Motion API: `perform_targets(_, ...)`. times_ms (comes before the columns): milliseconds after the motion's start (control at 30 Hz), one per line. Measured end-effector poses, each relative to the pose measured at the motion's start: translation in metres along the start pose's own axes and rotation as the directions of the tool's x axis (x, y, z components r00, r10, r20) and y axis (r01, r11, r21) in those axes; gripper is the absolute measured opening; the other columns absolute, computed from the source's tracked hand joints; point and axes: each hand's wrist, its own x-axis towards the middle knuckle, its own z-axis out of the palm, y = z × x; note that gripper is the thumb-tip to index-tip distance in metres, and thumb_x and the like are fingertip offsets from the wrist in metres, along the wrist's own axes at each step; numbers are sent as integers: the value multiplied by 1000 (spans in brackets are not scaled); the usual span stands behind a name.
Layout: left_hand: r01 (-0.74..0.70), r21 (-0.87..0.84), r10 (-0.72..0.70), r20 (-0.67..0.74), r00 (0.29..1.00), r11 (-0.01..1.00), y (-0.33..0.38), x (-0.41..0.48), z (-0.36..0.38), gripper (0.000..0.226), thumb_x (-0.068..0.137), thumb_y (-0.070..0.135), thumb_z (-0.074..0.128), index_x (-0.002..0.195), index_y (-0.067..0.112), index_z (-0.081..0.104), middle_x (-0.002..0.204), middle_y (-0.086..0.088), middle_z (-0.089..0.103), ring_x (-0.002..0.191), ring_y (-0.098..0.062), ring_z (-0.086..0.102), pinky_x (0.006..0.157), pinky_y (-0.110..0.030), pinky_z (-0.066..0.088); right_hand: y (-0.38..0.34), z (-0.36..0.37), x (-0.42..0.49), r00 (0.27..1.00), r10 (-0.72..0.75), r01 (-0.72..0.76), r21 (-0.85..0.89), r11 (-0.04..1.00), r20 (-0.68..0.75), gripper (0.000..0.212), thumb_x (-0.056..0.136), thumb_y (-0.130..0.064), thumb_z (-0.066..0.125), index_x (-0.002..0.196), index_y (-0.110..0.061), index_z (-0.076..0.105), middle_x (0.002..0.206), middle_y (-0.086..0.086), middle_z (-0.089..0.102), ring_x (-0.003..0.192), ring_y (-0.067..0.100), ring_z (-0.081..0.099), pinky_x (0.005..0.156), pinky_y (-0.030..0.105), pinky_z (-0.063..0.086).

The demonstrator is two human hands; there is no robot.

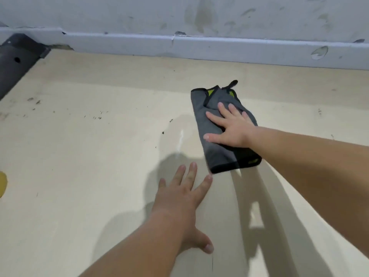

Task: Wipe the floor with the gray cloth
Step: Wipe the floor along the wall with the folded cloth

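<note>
Your right hand [231, 126] presses flat, fingers spread, on the folded gray cloth [221, 134] on the floor [89, 156]. Your left hand [183, 198], fingers wide, rests on bare floor just below the cloth, holding nothing.

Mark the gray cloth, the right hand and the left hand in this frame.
gray cloth [218, 154]: head view, lower gray panel, just above the black hem.
right hand [233, 128]: head view, back of the hand, pressing flat on the cloth.
left hand [177, 200]: head view, back of the hand.
</note>
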Motion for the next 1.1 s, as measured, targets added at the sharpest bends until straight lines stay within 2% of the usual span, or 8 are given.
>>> perform_targets(233,38,-1,-38,-35,999,999,1,-2,7,155,53,90,76,152,48,-36,163,2,-45,155,-26,-34,128,-62,3,134,-27,-35,857,505,-489,145,860,-104,93,82,-91,29,160,-50,1,172,-2,-15,158,30,-11,126,58,2)
perform_targets(400,41,-16,-42,-37,998,999,1,-4,4,155,53,89,77,154,49,-33,164,3,-44,156,-24,-33,129,-60,3,125,17,-68,772,588,-553,201,809,-240,86,87,-86,9,162,-43,3,172,13,-8,157,40,-6,125,58,1)
perform_targets(500,48,-13,-48,-44,998,999,0,-6,4,154,53,89,77,154,49,-32,164,3,-43,156,-24,-32,129,-59,3,68,46,-73,814,520,-493,164,854,-259,78,93,-79,9,162,-43,1,171,16,-11,156,41,-10,125,58,-3)
perform_targets(700,54,16,-53,-79,996,998,1,-6,3,156,50,93,73,156,45,-31,168,1,-37,158,-26,-28,127,-61,11,-2,106,-130,978,51,-77,-124,989,-201,73,93,-78,7,159,-51,-8,170,5,-23,155,29,-25,126,50,-10)
perform_targets(800,64,27,-62,-73,995,998,2,-9,4,156,49,95,69,156,44,-32,168,0,-39,158,-28,-28,127,-61,12,20,123,-178,991,41,-59,-145,988,-124,76,82,-84,-10,152,-57,-22,165,-1,-37,151,23,-36,126,48,-13)
perform_targets(900,56,12,-55,-70,996,998,0,-11,3,156,47,97,67,156,44,-32,167,1,-40,158,-28,-27,126,-62,14,56,134,-229,967,250,-253,-91,963,-45,75,82,-86,-5,147,-58,-30,160,-4,-45,148,19,-42,125,46,-16)
perform_targets(1000,48,15,-47,-60,997,999,0,-13,3,156,45,99,63,155,44,-32,167,0,-38,159,-28,-26,126,-63,16,83,136,-270,812,584,-584,58,810,21,78,86,-84,5,151,-54,-27,164,0,-40,151,23,-35,126,48,-12)
perform_targets(1100,41,36,-38,-79,996,999,0,-14,1,156,42,101,61,156,46,-30,169,0,-35,160,-29,-22,122,-60,25,65,148,-287,715,695,-698,141,702,74,78,91,-81,9,152,-51,-28,164,7,-38,152,29,-33,126,50,-11)
